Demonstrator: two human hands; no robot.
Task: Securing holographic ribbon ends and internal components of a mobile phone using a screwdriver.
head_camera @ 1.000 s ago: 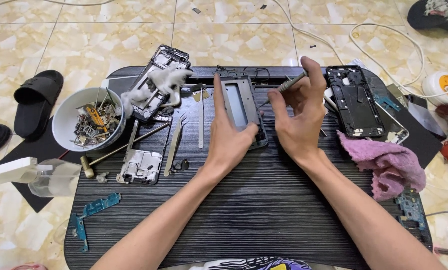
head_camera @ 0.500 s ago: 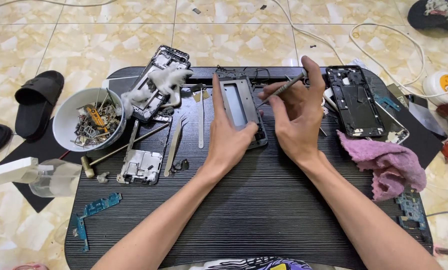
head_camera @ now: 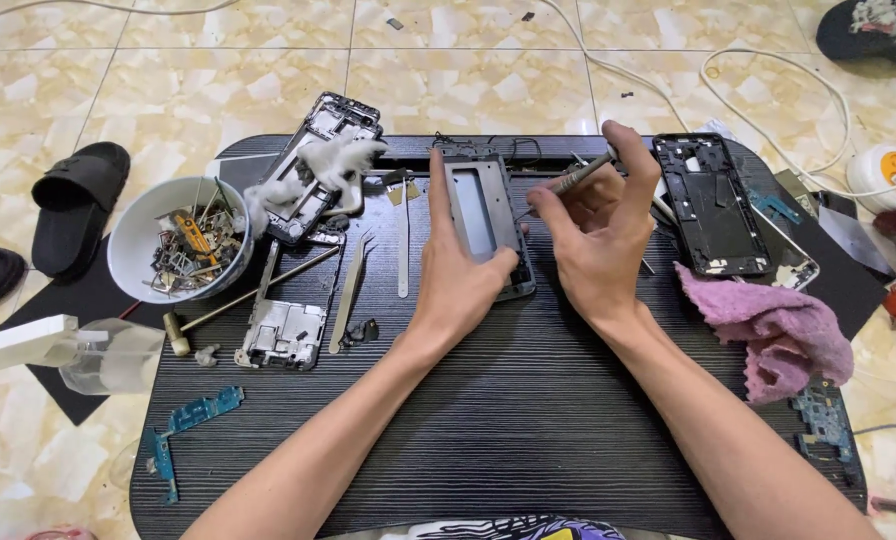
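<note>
Now right hand [head_camera: 600,240] lowers screwdriver [head_camera: 580,180] tip toward phone frame [head_camera: 483,215], pinched tight; left hand [head_camera: 458,270] flat, fingers apart, pinning frame w/o gripping.

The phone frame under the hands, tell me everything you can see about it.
The phone frame is a dark, stripped shell, seemingly metal or plastic, with a greyish rectangular panel in its middle and no screen. It lies flat on the black ridged table, long axis pointing away from the person. The left hand rests on its near left part, forefinger stretched along its left edge. The right hand holds a thin tool whose tip points at the frame's right edge; actual contact cannot be told.
</note>
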